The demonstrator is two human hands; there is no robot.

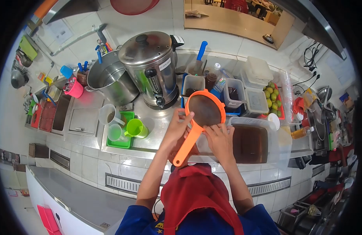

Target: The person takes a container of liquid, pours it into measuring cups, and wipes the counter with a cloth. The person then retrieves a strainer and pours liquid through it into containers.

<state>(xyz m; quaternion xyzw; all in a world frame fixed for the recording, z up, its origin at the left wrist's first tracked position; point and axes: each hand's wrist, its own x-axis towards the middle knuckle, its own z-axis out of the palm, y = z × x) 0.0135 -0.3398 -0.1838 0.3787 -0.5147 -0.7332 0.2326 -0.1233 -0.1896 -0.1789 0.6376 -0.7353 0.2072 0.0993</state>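
Observation:
An orange strainer [192, 143] with a round mesh is held up over the counter's front edge, its handle pointing down toward the red apron. My left hand [178, 126] grips its rim on the left side, thumb on the rim. My right hand [220, 137] holds the lower right of the rim with bent fingers. Right of the strainer stands a clear container [250, 144] of dark brown liquid. Behind it are a clear tub [234, 91] with dark contents and another small tub [194, 83].
A steel urn [148, 64] and a large steel pot [110, 76] stand at the back left. A green tray [120, 144] holds a green jug [136, 128] and cups. Green citrus fruit [272, 96] lies at the right, near a lidded box [256, 101].

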